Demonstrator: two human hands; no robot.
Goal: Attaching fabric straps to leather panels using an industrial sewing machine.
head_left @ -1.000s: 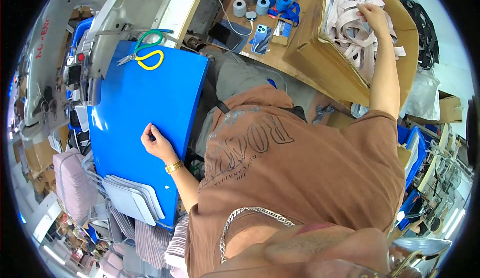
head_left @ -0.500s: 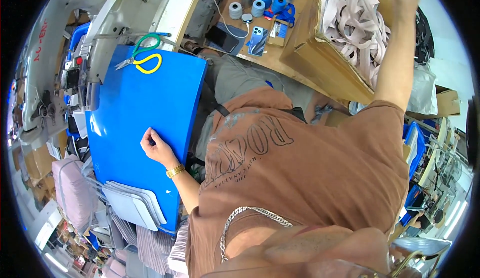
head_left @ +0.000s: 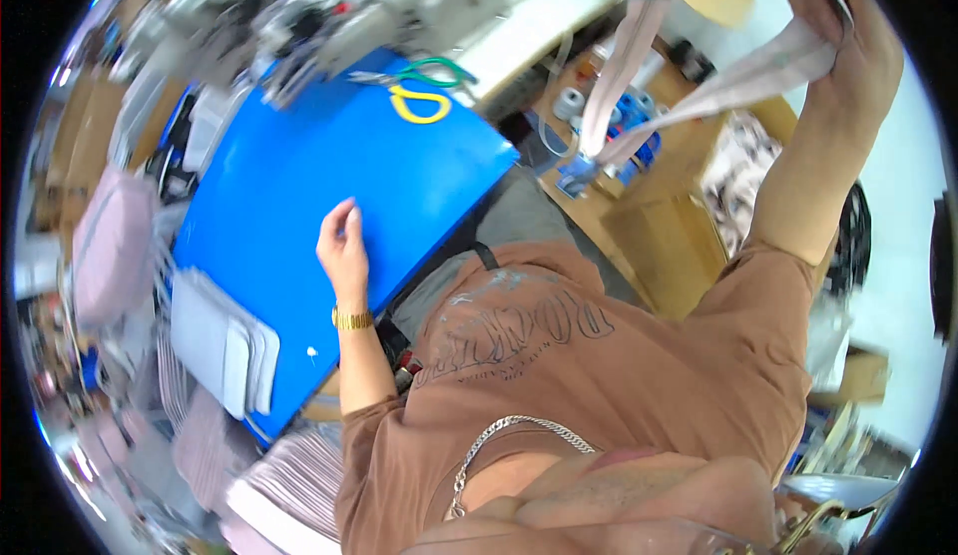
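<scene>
High at the upper right, my right hand grips a long pale pink fabric strip. The strip droops leftward to a low fold and climbs again to the top edge of the picture. Over the blue tabletop, my left hand is raised, its fingers loosely bent and the thumb a little apart, with nothing visible in it. A gold watch circles that wrist. Beyond this hand lie scissors with one green and one yellow handle loop.
A cardboard box of similar strips stands on the wooden table at right. Thread cones are partly behind the hanging strip. A blurred sewing machine occupies the upper left. Stacked grey flat pieces lie at the blue table's near left corner.
My right hand has lifted the strip out above the box, and it now hangs in a loop. My left hand's fingers have straightened somewhat. The whole view has turned and shifted.
</scene>
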